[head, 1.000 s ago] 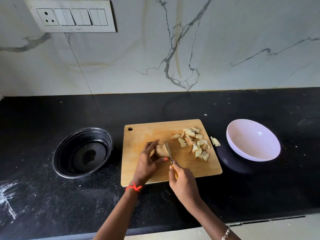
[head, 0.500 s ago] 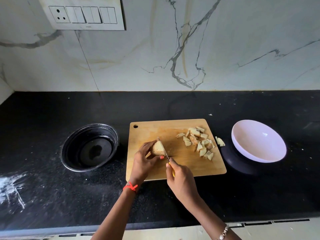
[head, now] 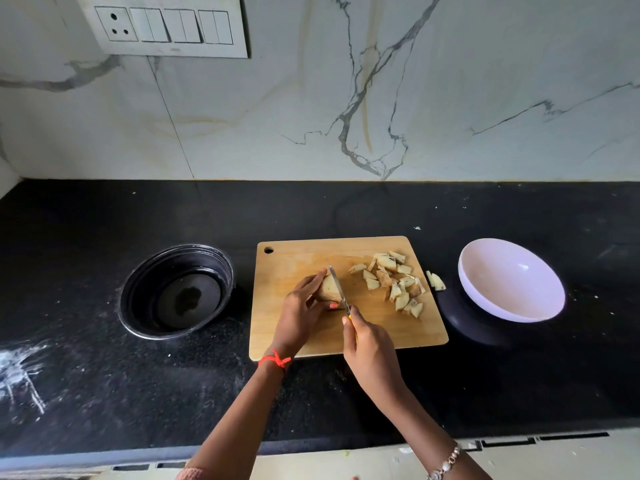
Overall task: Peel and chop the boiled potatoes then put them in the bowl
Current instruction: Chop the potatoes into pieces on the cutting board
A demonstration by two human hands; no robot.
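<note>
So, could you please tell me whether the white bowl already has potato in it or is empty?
Empty: the white bowl shows only bare inner surface, while the chopped pieces lie on the cutting board.

No writing, label, brand, number or sign could be read anywhere in the view.
</note>
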